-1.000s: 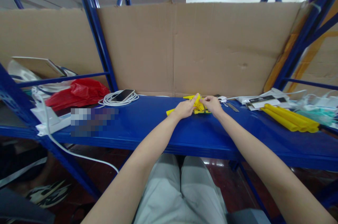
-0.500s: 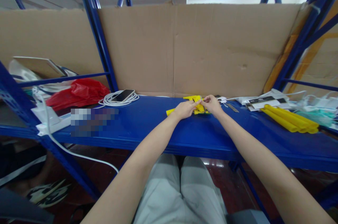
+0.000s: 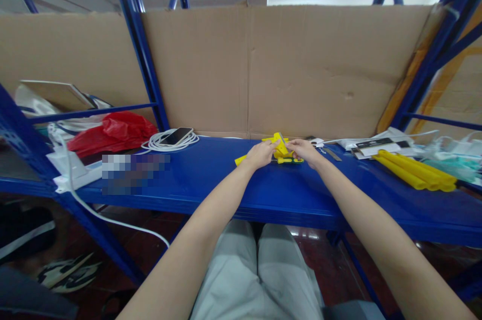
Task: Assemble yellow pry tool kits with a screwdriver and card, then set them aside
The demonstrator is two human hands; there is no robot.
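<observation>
Near the back of the blue shelf, my left hand [image 3: 260,154] is closed on a tilted yellow part [image 3: 279,144] whose exact kind I cannot make out. Close by on its right, my right hand [image 3: 304,150] has its fingertips pinched together; whatever is between them is too small to name. Below both hands lies a screwdriver [image 3: 290,161] with a yellow and green handle. Another yellow piece [image 3: 240,160] pokes out to the left of my left wrist, and a thin yellow piece [image 3: 268,139] shows behind my left fingers.
Several yellow tubes [image 3: 416,170] lie at the right, in front of white packets [image 3: 384,145]. A metal ruler [image 3: 333,154] rests beyond my right hand. To the left are a phone [image 3: 177,136] on a coiled white cable [image 3: 155,145] and a red bag [image 3: 116,131]. Cardboard [image 3: 196,69] closes off the back.
The yellow part has turned to a more slanted pose in my left hand. My right hand has shifted slightly to the right, away from it, and more of the screwdriver handle shows.
</observation>
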